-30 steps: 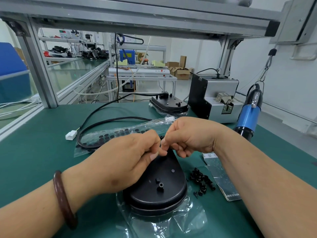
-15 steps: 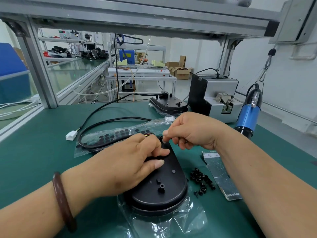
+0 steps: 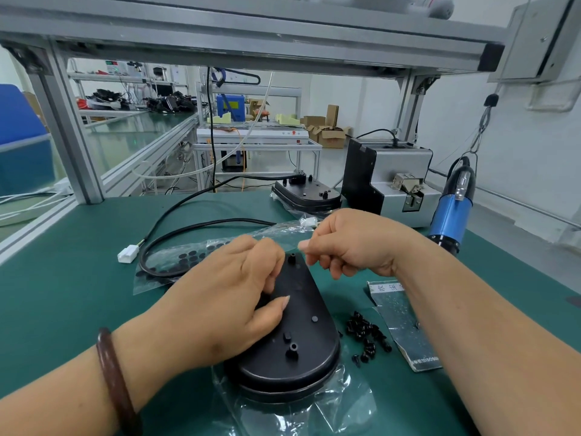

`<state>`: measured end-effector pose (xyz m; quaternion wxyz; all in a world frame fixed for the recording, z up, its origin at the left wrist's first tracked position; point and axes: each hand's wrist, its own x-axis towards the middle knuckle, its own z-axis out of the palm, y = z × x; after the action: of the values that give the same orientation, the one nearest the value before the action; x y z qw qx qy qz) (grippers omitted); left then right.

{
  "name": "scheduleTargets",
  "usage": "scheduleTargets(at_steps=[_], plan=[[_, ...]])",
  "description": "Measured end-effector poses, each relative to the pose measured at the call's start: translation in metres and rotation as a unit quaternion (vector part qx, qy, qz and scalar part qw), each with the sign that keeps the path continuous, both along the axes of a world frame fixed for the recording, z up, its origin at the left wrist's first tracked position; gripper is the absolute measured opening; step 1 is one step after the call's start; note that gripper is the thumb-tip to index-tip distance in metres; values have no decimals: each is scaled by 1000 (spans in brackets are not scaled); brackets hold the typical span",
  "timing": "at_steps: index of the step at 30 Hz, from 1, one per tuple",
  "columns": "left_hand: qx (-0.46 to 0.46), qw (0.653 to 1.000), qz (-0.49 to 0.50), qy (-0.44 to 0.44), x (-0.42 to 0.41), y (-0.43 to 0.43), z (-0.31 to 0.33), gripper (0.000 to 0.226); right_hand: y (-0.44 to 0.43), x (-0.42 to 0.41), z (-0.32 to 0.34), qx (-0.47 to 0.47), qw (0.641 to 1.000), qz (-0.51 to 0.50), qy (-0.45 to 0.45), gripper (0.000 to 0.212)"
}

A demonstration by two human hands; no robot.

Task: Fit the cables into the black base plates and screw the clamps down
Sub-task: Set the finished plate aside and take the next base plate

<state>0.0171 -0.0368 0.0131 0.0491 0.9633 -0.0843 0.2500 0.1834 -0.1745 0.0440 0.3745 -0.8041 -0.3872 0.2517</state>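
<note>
Here, base plate: laid on clear film, partly under the left hand.
Left hand: fingers are curled over the plate's narrow end, thumb laid flat on top; anything beneath cannot be told.
Right hand: fingers are curled, thumb and forefinger closed together (whether on something tiny cannot be told).
Cable: looped on the green mat behind the plate, not yet fitted.
Risk: if pressed off-centre, the plate could be slid on the slick film and the screws just beside it scattered.
</note>
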Motion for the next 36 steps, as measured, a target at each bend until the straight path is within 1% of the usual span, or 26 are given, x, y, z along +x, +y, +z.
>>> scheduleTargets(at_steps=[2,5,7,9,12,18,20,22,24,25,29,31,32,34,36], plan=[[5,1000,15,9,0,1,0,31,-1,-3,0,-53,998,22,-29,39],[-12,999,24,26,2,3,-3,37,0,-8,-1,-149,981,49,-112,57],[-28,999,33,31,2,4,-5,40,1,-10,-2,-182,971,55,-147,62],[-34,998,38,34,2,5,-6,40,3,-10,-2,-185,970,60,-143,61],[-36,998,35,36,2,6,-6,38,2,-7,-3,-176,976,77,-103,54],[-38,998,31,36,2,7,-4,37,-7,4,-5,-139,982,124,20,33],[-37,998,29,34,2,7,-5,35,-7,3,-8,-128,984,120,43,37],[-31,999,30,31,3,7,-6,35,-2,1,-9,-137,985,101,7,49],[-32,999,30,29,3,7,-6,34,3,-1,-10,-151,984,91,-41,53],[-35,998,30,31,3,7,-6,34,5,0,-11,-152,983,89,-44,51],[-44,998,22,36,3,9,-7,34,0,4,-9,-144,984,101,11,41],[-47,998,24,37,2,9,-7,34,-2,4,-11,-137,985,105,25,41],[-48,998,24,37,2,8,-6,35,-1,3,-11,-135,985,100,22,45],[-44,998,26,36,3,8,-5,35,2,-2,-11,-150,985,84,-16,56],[-40,998,28,36,3,8,-5,34,5,-4,-9,-170,981,75,-60,59]])
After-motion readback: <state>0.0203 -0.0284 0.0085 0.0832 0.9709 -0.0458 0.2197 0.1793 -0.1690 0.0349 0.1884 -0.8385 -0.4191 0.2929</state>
